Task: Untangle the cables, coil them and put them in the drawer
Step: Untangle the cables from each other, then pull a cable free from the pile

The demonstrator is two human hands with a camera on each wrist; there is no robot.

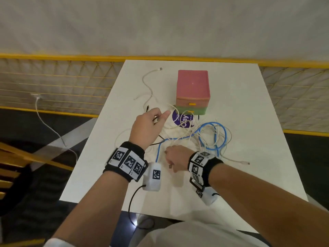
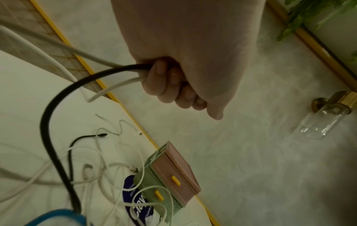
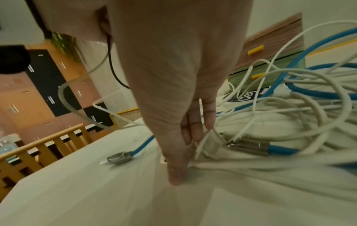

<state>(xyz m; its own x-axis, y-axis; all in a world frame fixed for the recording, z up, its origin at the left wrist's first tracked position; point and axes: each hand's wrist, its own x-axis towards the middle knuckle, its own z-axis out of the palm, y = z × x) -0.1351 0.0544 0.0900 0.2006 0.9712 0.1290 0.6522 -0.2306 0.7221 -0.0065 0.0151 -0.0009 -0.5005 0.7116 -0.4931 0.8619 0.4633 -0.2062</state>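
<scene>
A tangle of white cables, a blue cable and a thin black cable lies on the white table. My left hand is raised over the tangle's left side. In the left wrist view my left hand grips a black cable and white cables in a fist. My right hand is low near the table; in the right wrist view my right hand pinches a thin white cable beside the blue cable's metal plug. The pink and green drawer unit stands behind with both drawers closed.
A purple round sticker lies under the cables in front of the drawer unit. A yellow-framed mesh fence runs behind and left of the table, with another white cable hanging on it. Wooden slats are at the left.
</scene>
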